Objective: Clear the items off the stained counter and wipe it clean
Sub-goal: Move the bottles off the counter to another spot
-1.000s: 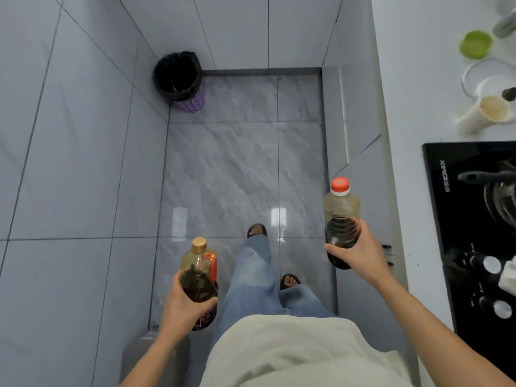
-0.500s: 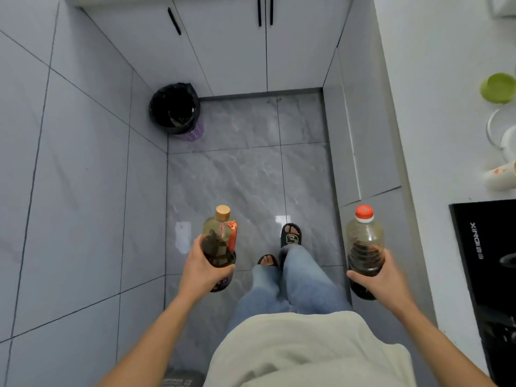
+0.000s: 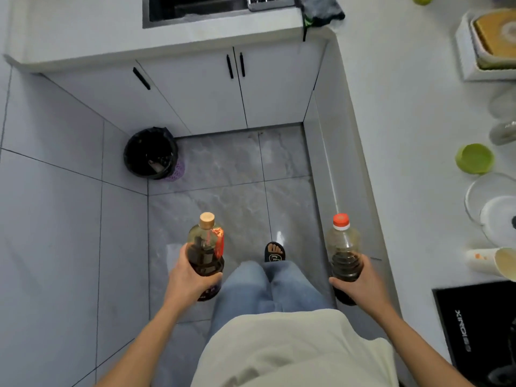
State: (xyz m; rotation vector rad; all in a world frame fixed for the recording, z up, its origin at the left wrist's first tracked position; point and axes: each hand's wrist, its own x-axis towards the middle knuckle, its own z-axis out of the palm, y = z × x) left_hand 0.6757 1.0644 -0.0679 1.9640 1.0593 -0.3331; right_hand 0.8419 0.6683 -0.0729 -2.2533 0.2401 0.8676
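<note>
My left hand grips a tan-capped bottle of dark sauce with an orange handle, held upright over the floor. My right hand grips a red-capped bottle with dark liquid in its lower part, beside the cabinet front. The white counter runs along the right. On it lie a green lid, a glass plate and a tipped paper cup. A dark cloth hangs at the counter corner by the sink.
A black-lined bin stands in the floor's far left corner. A black cooktop fills the counter at lower right. A white tray with a board sits at upper right. My legs and a sandalled foot are on the grey tiles.
The view has tilted up and moved forward, bringing the sink and far counter into sight. Both hands keep their bottles, now held level with each other.
</note>
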